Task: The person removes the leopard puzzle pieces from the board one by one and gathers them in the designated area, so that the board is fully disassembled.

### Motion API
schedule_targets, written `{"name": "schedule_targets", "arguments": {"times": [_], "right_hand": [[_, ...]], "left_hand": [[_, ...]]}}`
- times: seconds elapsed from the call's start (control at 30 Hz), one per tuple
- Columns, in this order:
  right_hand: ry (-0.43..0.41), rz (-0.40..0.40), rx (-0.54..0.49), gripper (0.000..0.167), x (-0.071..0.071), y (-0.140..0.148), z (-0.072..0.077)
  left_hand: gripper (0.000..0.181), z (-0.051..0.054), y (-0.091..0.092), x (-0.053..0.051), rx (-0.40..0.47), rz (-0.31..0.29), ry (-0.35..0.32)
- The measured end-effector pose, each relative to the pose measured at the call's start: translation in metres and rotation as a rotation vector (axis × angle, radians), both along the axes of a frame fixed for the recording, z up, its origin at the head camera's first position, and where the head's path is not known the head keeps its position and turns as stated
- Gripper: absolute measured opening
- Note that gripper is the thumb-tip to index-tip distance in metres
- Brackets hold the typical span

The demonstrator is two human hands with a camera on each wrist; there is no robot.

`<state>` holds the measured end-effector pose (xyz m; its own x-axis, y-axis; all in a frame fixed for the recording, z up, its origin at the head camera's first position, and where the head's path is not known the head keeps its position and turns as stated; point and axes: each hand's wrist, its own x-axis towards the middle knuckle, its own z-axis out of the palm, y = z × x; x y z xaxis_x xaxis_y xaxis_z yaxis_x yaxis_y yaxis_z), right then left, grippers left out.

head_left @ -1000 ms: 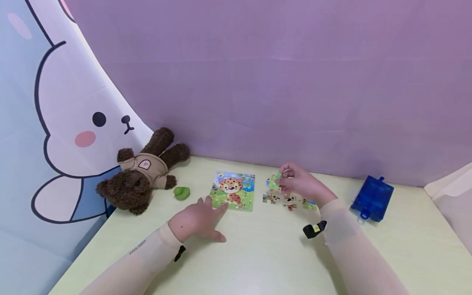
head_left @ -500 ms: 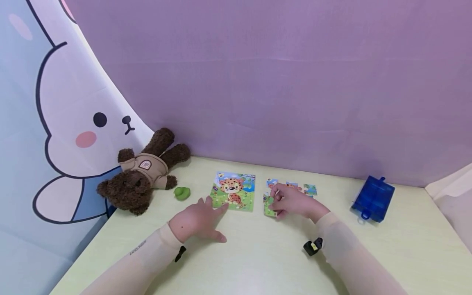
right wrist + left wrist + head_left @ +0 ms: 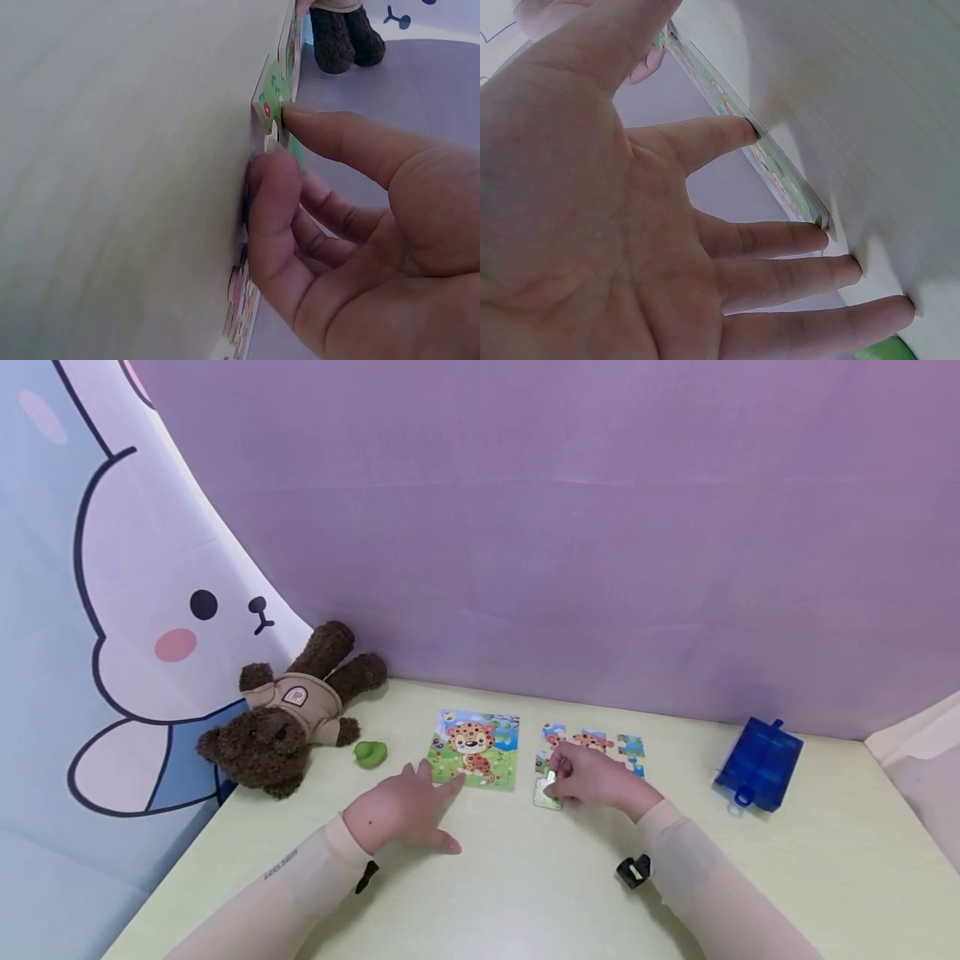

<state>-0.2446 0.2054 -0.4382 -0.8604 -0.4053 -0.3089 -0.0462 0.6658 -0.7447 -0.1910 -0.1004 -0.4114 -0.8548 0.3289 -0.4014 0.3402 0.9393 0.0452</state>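
Note:
My right hand (image 3: 596, 779) pinches a green puzzle piece (image 3: 546, 793) between thumb and fingers at the near left corner of a group of loose puzzle pieces. The right wrist view shows this puzzle piece (image 3: 271, 96) tilted, its flower print outward. Several more puzzle pieces (image 3: 592, 741) with leopard parts and sky lie just beyond; the hand hides some of them. On the left, my left hand (image 3: 405, 806) spreads its fingers, with fingertips on or at the near left edge of a square leopard picture (image 3: 480, 739). The left wrist view shows the left hand (image 3: 652, 217) palm-on, holding nothing.
A brown teddy bear (image 3: 303, 697) lies at the back left, with a small green lump-shaped object (image 3: 370, 753) beside it. A translucent blue box (image 3: 759, 764) stands on the right. Behind the table (image 3: 510, 885) hangs a purple cloth (image 3: 525, 527).
My right hand has brought the green puzzle piece from the far left of the pieces down to their near left corner, and tilted it. My left hand has stayed in place.

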Motion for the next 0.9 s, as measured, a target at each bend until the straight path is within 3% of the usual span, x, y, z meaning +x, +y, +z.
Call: {"name": "schedule_targets", "arguments": {"times": [0.3,0.9], "right_hand": [[0.037,0.003,0.059,0.027,0.0029,-0.0051,0.0014],[0.031,-0.004,0.038,0.022,0.0049,-0.0073,-0.0011]], "left_hand": [[0.109,0.0003,0.0003,0.0004,0.0,-0.009,0.004],[0.108,0.002,0.0004,0.0018,-0.005,-0.015,0.007]]}}
